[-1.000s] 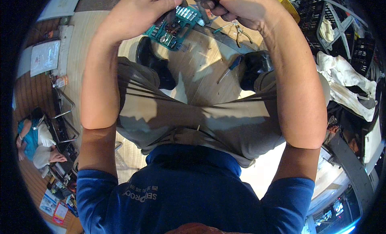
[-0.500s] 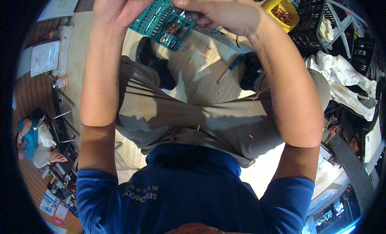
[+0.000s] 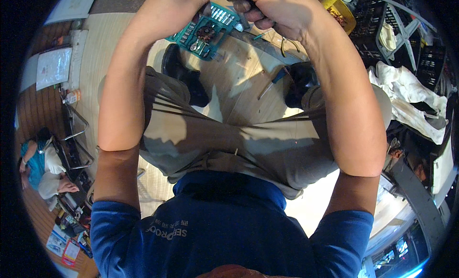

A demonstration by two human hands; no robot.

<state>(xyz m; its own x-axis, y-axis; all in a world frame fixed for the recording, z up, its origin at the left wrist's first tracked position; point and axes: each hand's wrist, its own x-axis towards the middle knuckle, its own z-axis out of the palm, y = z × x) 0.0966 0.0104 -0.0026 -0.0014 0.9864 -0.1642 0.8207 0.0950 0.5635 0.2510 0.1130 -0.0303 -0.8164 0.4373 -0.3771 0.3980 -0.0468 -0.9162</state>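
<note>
At the upper edge both my hands are close together, their tips partly out of view. My left hand [image 3: 189, 8] is bent inward with its fingers closed; what they hold, if anything, is hidden. My right hand [image 3: 275, 12] has curled, darkened fingers, closed on something I cannot make out. Beneath them lies an open green socket set case [image 3: 221, 44] with rows of metal sockets. A dark, round, toothed-looking part [image 3: 205, 34] rests on the case. Below my right hand are pliers [image 3: 283, 49] with dark, curved handles.
A blue-handled screwdriver [image 3: 278, 76] lies on the wooden floor [image 3: 239, 79] between my shoes. At upper right stands a yellow container [image 3: 351, 20] of copper-coloured bits, near black crates [image 3: 368, 36]. White cloth [image 3: 406, 98] lies on the right. Another person [image 3: 45, 165] sits at far left.
My left hand has moved right, away from the left part of the case, toward my right hand. My right hand has shifted right and up, uncovering the pliers and more sockets.
</note>
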